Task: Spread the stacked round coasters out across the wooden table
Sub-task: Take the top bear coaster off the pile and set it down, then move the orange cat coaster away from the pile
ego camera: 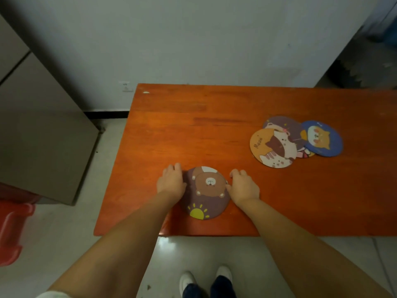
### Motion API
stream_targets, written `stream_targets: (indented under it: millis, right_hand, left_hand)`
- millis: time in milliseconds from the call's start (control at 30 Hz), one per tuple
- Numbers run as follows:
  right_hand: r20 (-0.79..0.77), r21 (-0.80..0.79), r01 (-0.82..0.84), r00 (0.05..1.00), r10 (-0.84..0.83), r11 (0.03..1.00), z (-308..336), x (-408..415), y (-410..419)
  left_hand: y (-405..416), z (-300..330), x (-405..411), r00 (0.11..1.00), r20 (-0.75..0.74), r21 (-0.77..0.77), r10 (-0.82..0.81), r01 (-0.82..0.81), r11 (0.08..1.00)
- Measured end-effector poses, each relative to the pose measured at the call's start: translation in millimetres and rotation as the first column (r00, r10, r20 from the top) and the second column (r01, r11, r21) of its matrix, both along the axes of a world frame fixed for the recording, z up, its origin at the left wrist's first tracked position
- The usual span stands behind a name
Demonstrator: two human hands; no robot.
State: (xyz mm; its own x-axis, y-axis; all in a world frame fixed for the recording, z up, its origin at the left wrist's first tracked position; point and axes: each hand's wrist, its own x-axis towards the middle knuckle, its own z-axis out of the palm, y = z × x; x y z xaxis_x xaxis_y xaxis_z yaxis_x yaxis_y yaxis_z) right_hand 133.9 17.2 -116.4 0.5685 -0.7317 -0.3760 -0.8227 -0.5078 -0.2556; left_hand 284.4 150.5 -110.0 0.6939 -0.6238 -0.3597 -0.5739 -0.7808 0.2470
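Note:
A purple round coaster with a brown bear and a yellow sun point(207, 194) lies near the front edge of the orange-brown wooden table point(214, 130). A sliver of another coaster shows beneath its far edge. My left hand point(170, 180) rests against its left rim and my right hand point(243, 186) touches its right rim, fingers curled on the edges. At the right, overlapping coasters lie fanned out: an orange cat coaster point(272, 148), a purple one point(285, 125) behind it, and a blue one point(323, 138) at the right.
A grey cabinet point(38, 130) stands left of the table, with a red plastic stool point(12, 229) in front of it. The wall runs behind the table's far edge. My shoes point(206, 280) show on the tiled floor below the table's front edge.

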Motion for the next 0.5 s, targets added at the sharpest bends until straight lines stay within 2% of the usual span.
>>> stream_targets:
  millis: [133, 367, 500]
  right_hand:
    - [0.022, -0.014, 0.054, 0.998, -0.053, 0.998, 27.7, -10.4, -24.3]
    - [0.083, 0.005, 0.225, 0.971, -0.225, 0.974, 76.1, -59.2, -78.4]
    - [0.073, 0.049, 0.257, 0.963, -0.26, 0.965, 82.5, -85.2, -108.8]
  left_hand:
    - [-13.9, 18.5, 5.4, 0.999, -0.054, -0.054, -0.01, 0.007, 0.999]
    - [-72.3, 55.7, -17.8, 0.986, -0.167, -0.239, -0.027, -0.014, 0.971]
    - [-113.9, 63.4, -44.2, 0.969, -0.243, -0.263, -0.039, -0.027, 0.965]
